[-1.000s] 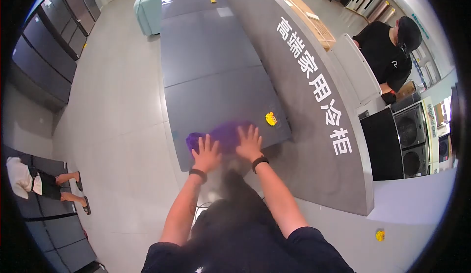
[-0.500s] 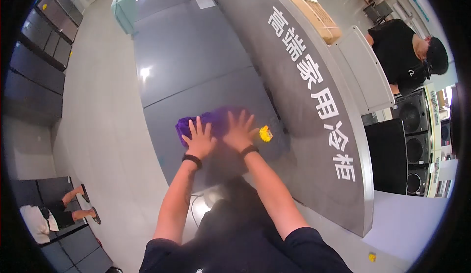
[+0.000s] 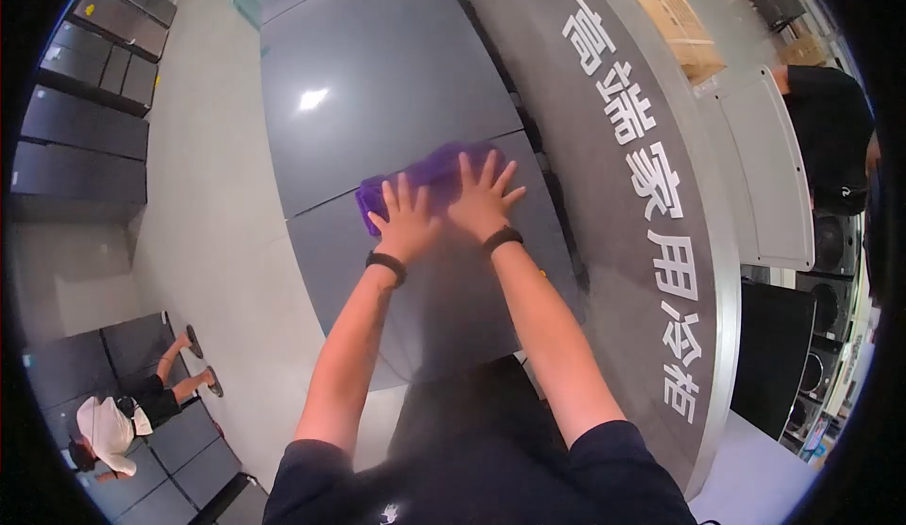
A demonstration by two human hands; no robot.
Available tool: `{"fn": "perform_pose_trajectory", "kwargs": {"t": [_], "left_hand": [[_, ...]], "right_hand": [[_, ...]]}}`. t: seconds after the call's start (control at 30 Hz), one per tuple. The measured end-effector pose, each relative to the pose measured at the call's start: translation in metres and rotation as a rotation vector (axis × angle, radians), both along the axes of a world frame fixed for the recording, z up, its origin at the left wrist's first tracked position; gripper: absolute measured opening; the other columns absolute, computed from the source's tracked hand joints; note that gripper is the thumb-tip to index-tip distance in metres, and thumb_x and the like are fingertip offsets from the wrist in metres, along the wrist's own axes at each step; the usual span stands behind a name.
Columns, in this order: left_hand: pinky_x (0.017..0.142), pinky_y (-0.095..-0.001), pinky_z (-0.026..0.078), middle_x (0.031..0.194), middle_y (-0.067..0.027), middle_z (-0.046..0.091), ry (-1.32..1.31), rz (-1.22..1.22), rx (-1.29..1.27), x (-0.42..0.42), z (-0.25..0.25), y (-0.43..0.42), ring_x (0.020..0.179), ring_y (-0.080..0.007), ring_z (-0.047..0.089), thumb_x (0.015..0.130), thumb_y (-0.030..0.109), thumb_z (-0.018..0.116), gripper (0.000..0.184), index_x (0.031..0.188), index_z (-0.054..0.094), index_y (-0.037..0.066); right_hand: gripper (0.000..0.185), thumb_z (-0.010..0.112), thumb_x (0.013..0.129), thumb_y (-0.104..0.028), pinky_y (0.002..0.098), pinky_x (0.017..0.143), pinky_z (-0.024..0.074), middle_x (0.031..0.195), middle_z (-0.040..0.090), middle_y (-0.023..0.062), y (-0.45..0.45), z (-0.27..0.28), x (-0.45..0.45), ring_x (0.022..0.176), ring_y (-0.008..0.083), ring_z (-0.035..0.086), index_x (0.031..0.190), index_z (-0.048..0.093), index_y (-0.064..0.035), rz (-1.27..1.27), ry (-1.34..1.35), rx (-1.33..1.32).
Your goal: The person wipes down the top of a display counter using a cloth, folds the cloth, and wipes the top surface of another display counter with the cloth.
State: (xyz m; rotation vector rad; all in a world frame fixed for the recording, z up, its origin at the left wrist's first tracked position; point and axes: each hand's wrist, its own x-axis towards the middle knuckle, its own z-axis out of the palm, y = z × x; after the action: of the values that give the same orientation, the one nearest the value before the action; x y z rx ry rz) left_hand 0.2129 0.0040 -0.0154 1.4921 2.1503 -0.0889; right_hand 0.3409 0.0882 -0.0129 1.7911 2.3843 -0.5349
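A purple cloth [image 3: 439, 168] lies bunched across the seam of a glossy dark grey appliance surface [image 3: 377, 100]. My left hand [image 3: 407, 230] rests flat over the cloth's left part, fingers spread. Beside it, my right hand [image 3: 480, 208] presses the right part, its fingers also stretched apart. Both palms hide some of the cloth. A dark band circles each wrist. Just past my right forearm, a sliver of a yellow thing [image 3: 543, 274] shows.
A grey sign wall [image 3: 604, 195] with white characters runs along the right. Beyond it, a person in black [image 3: 826, 129] stands by a white panel [image 3: 760, 171]. At lower left, another person [image 3: 113, 426] is beside dark cabinets [image 3: 179, 440]. A pale floor [image 3: 203, 148] lies left.
Both hands have slid forward with the purple cloth, up to the seam. The view has shifted, and my right forearm now mostly covers the yellow thing.
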Motion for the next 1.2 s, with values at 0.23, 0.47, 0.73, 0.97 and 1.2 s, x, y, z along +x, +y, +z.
{"fn": "perform_pose_trajectory", "kwargs": {"t": [0.23, 0.47, 0.73, 0.97, 1.2], "left_hand": [[0.106, -0.078, 0.016, 0.165, -0.0137, -0.008, -0.029, -0.044, -0.099, 0.003, 0.019, -0.02, 0.15, -0.0412, -0.011, 0.094, 0.051, 0.046, 0.076, 0.158, 0.019, 0.021], [0.104, -0.0796, 0.019, 0.165, -0.0151, -0.004, -0.025, -0.046, 0.001, 0.031, 0.005, -0.137, 0.15, -0.0436, -0.006, 0.09, 0.049, 0.054, 0.076, 0.155, 0.026, 0.02], [0.105, -0.0774, 0.02, 0.165, -0.011, 0.007, -0.074, -0.056, 0.143, 0.044, -0.002, -0.282, 0.151, -0.038, 0.002, 0.091, 0.043, 0.055, 0.065, 0.15, 0.036, 0.025], [0.104, -0.0772, 0.023, 0.165, -0.0102, 0.012, -0.028, 0.056, 0.257, 0.07, -0.016, -0.34, 0.151, -0.0379, 0.008, 0.089, 0.041, 0.058, 0.061, 0.146, 0.043, 0.024], [0.103, -0.0799, 0.018, 0.166, -0.0115, 0.004, -0.109, 0.035, 0.122, 0.062, -0.01, -0.327, 0.151, -0.0401, 0.001, 0.091, 0.044, 0.053, 0.061, 0.148, 0.041, 0.024]], "right_hand": [[0.093, 0.067, 0.077, -0.047, 0.0677, 0.113, 0.016, 0.161, 0.02, 0.0206, -0.04, -0.009, 0.008, 0.148, 0.0488, 0.009, 0.156, 0.025, -0.0225, 0.008, 0.027, 0.086], [0.092, 0.066, 0.077, -0.042, 0.0639, 0.116, 0.0135, 0.157, 0.022, 0.0284, -0.166, -0.008, 0.04, 0.147, 0.0486, 0.013, 0.155, 0.027, -0.0147, 0.05, 0.159, 0.072], [0.082, 0.064, 0.077, -0.027, 0.0567, 0.116, 0.0246, 0.152, 0.032, 0.0277, -0.273, -0.014, 0.101, 0.143, 0.0462, 0.026, 0.152, 0.033, -0.0136, 0.218, 0.231, 0.09], [0.076, 0.066, 0.076, -0.024, 0.0567, 0.11, 0.0334, 0.145, 0.04, 0.0265, -0.305, -0.016, 0.113, 0.133, 0.0461, 0.038, 0.148, 0.041, -0.0178, 0.234, 0.162, 0.146], [0.069, 0.063, 0.084, -0.028, 0.0557, 0.112, 0.0306, 0.15, 0.035, 0.0278, -0.305, 0.007, 0.094, 0.139, 0.0477, 0.03, 0.148, 0.04, -0.0124, 0.308, 0.112, 0.182]]}}
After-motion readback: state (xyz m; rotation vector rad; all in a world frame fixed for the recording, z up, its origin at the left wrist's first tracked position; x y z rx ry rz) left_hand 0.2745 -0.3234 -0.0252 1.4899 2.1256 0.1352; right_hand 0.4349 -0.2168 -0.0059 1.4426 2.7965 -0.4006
